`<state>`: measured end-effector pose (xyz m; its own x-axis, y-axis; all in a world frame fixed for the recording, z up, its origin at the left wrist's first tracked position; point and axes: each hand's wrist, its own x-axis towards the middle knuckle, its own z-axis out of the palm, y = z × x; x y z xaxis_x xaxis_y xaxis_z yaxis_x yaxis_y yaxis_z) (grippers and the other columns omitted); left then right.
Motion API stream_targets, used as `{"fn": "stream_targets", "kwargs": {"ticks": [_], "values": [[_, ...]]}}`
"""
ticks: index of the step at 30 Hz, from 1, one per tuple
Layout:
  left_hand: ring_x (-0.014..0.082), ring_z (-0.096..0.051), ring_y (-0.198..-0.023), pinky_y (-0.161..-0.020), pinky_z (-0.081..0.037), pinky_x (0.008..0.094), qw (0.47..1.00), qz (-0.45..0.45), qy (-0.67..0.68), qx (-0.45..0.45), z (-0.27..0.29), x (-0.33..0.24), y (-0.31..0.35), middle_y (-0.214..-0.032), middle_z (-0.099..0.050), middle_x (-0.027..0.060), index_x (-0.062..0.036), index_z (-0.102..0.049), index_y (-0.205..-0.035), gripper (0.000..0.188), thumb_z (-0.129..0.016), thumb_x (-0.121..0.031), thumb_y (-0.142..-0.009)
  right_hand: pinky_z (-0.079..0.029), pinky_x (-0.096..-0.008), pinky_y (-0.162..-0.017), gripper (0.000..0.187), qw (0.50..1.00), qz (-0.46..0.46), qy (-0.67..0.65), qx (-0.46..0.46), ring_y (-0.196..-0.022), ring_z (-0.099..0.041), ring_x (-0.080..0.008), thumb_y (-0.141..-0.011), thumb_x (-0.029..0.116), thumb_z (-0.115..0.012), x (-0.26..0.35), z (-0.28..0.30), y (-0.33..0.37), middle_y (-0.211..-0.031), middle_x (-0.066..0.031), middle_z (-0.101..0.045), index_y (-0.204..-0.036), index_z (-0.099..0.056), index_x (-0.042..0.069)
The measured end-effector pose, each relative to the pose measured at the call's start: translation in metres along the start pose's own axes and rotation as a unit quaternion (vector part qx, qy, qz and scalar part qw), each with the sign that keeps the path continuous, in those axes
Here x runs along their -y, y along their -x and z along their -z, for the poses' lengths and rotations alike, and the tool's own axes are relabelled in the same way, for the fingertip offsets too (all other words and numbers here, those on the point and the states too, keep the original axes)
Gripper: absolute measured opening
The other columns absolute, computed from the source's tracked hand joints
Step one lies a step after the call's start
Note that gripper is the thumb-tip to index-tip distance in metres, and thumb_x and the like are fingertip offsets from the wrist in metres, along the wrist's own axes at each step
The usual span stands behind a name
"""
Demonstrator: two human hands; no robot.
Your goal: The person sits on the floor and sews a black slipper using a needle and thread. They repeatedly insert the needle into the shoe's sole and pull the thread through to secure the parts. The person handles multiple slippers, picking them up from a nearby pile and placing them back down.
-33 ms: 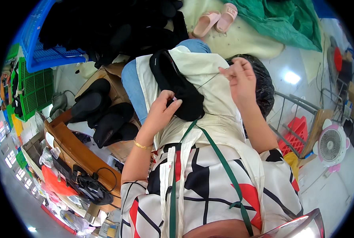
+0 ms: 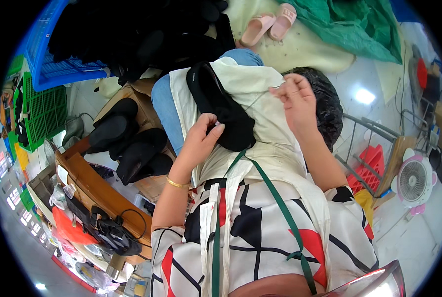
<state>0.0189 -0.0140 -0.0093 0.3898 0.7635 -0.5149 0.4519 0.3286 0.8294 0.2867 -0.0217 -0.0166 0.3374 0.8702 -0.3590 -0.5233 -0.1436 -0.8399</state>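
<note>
A black shoe point(image 2: 221, 106) rests on the cream apron point(image 2: 275, 133) over my lap, its opening facing up at the far end. My left hand point(image 2: 201, 138) is closed at the shoe's near left side, thumb and forefinger pinched on the upper. From the shoe a thin dark thread point(image 2: 254, 102) stretches up and right toward my right hand point(image 2: 298, 96). That hand is raised over the apron's right side, with thumb and forefinger pinching the thread's end. Whether a needle is in its fingers is too small to tell.
Several black shoes point(image 2: 132, 148) lie on cardboard at the left, beside a wooden drawer-like box point(image 2: 102, 183). A blue crate point(image 2: 70, 74) heaped with black items stands far left. A black plastic bag point(image 2: 325, 106), a metal frame point(image 2: 369, 126) and a fan point(image 2: 413, 180) are at the right.
My right hand has shifted slightly left, toward the shoe, and the thread stretch looks a little shorter. My left hand and the shoe stay almost where they were.
</note>
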Motion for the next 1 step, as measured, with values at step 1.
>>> {"fn": "stream_targets", "kwargs": {"ticks": [1], "values": [[0.024,-0.057,-0.077,-0.074,-0.048,0.0328,0.998,0.032,0.05,0.009,0.0019,0.0024,0.002,-0.087,-0.064,0.0088,-0.0005,-0.055,-0.101,0.038,-0.069,-0.034,-0.092,-0.056,-0.0411,-0.088,0.014,0.998,-0.027,0.037,0.042,-0.081,-0.068,-0.0189,-0.101,0.015,-0.056,-0.0102,0.0084,0.0019,-0.083,-0.0048,-0.065,-0.109,-0.054,0.004]]}}
